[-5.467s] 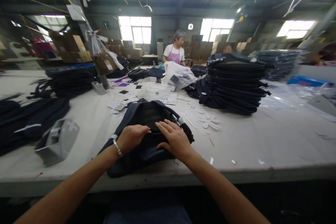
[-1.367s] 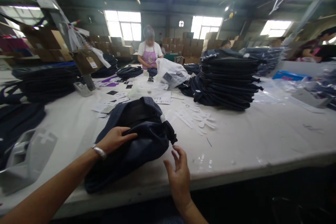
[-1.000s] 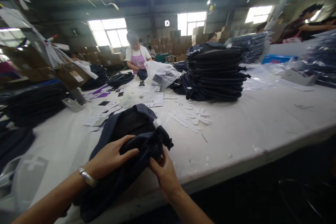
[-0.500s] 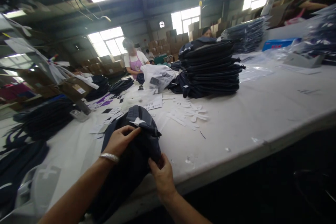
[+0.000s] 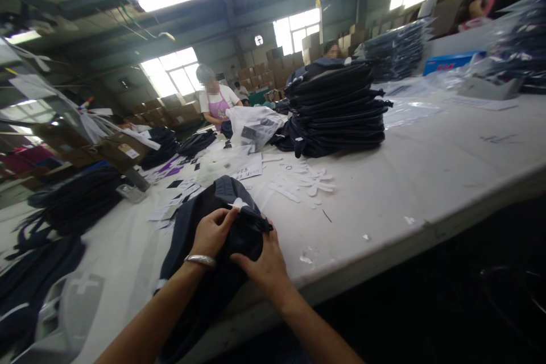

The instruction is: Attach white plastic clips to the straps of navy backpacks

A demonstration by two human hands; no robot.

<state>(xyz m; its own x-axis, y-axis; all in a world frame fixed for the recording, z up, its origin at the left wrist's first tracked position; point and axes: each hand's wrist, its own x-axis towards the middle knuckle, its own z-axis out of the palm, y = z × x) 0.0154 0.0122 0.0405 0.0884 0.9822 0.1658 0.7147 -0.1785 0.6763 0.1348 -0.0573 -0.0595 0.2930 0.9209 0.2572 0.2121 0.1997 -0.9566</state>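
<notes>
A dark navy fabric bag [image 5: 191,213], which looks like a backpack, lies at the near table edge, its lower part hanging toward me. My left hand [image 5: 213,231], with a silver bangle at the wrist, pinches the fabric at its top beside a small white tag [image 5: 239,203]. My right hand [image 5: 267,264] grips the bag's right side, thumb on the front and fingers around the edge near a black cord end. Those fingertips are partly hidden.
White strips [image 5: 305,182] and paper tags [image 5: 177,196] lie beyond the bag. Farther back stand a tall stack of dark bags [image 5: 336,108] and a clear plastic bag [image 5: 253,125]. More dark bags [image 5: 77,199] lie left, near a metal post. A co-worker [image 5: 218,102] stands across the table.
My right hand has moved up the bag's side toward the cord end, its thumb now spread over the fabric. My left hand has shifted slightly right, still pinching near the white tag.
</notes>
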